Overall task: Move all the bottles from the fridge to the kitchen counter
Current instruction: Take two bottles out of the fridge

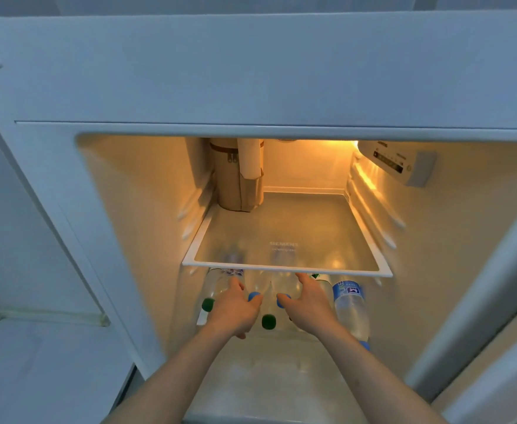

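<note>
Bottles: several clear plastic ones lie on their sides on the lower shelf of the open fridge [147,185], caps toward the camera, packed side by side under the glass shelf; none is out of the fridge
Left hand [234,310]: reaches in over the left part of the row, palm down; it lies on the bottle with the blue cap [254,296], which shows just beside its knuckles; fingers point inward and look loosely bent, but whether they grip that bottle or only rest on it I cannot tell
Right hand [309,304]: reaches in beside the other, fingers stretched forward and apart, lying on a second blue-capped bottle [282,300]; fingers are not curled round it
Green-capped bottles: one at the far left [208,304], just beside the left hand; another [268,321] between the two wrists, nearest the camera
Blue-labelled bottle [350,304]: at the right end of the row, close to the right forearm; its blue cap is at the near end
Glass shelf [284,266]: white-framed, above the bottles; blurred bottle shapes show through it; printed lettering near its middle
Brown zipped bag [236,185]: stands upright in the back left corner of the glass shelf; a white roll [249,157] sticks up from it
Control panel [395,162]: on the upper right wall, beside the lit lamp
</note>
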`<action>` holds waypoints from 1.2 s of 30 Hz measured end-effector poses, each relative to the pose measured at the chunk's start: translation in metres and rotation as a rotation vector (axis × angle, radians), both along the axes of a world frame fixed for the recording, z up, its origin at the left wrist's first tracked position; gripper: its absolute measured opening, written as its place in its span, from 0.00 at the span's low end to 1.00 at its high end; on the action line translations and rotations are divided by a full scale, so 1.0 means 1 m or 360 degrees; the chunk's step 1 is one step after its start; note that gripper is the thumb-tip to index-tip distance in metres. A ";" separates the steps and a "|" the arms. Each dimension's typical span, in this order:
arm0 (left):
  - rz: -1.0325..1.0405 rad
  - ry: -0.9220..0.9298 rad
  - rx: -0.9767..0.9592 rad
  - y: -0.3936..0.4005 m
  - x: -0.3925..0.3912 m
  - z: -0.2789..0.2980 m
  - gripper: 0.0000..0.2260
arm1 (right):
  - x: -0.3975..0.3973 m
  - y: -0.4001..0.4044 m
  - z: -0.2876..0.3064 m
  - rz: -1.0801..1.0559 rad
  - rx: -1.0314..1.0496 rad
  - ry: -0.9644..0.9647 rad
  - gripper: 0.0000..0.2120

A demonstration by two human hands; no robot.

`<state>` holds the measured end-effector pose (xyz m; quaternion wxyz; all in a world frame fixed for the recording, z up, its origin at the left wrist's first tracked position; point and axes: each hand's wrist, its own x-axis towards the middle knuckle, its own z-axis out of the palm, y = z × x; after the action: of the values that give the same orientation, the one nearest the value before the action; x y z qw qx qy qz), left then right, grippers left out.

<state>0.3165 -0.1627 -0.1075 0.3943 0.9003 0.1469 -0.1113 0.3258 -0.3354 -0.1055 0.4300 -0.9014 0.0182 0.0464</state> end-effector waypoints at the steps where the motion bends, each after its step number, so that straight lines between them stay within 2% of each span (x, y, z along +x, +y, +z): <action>1: 0.0015 0.0021 -0.0022 0.001 0.005 -0.001 0.19 | 0.005 0.003 -0.002 -0.0017 -0.0002 0.0011 0.35; 5: 0.0087 0.0077 -0.0115 -0.001 0.016 -0.003 0.22 | 0.017 0.011 -0.009 -0.0082 0.0022 0.0077 0.30; 12: 0.0042 0.0052 -0.0181 -0.009 0.028 -0.012 0.35 | 0.028 0.019 -0.013 -0.0147 0.0126 0.0176 0.27; 16: 0.0074 -0.0013 -0.0304 -0.011 0.029 -0.014 0.36 | 0.032 0.017 -0.012 -0.0177 0.0177 0.0211 0.20; 19: 0.0136 -0.0098 -0.0463 -0.013 0.030 -0.018 0.34 | 0.030 0.016 -0.010 -0.0219 0.0352 0.0265 0.18; 22: 0.0253 -0.0121 -0.0625 -0.016 0.030 -0.018 0.29 | 0.030 0.012 -0.010 -0.0340 0.0753 0.0294 0.19; 26: 0.0409 -0.0172 -0.0922 -0.012 0.032 -0.004 0.17 | 0.026 0.009 -0.006 -0.0479 0.1148 0.0339 0.25; 29: 0.0422 -0.0246 -0.1001 -0.008 0.022 0.003 0.16 | 0.014 0.008 0.000 -0.0478 0.1211 0.0272 0.26; 32: 0.0398 -0.0358 -0.0996 -0.003 0.004 0.001 0.20 | -0.003 0.000 0.009 -0.0439 0.1259 0.0203 0.21; 36: 0.0413 -0.0534 -0.0988 0.005 -0.025 0.004 0.19 | -0.031 -0.013 0.024 -0.0362 0.1265 0.0192 0.29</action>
<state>0.2914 -0.1577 -0.1030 0.6779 0.7175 0.1523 0.0494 0.2944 -0.3485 -0.0815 0.7451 -0.6531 0.1236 0.0548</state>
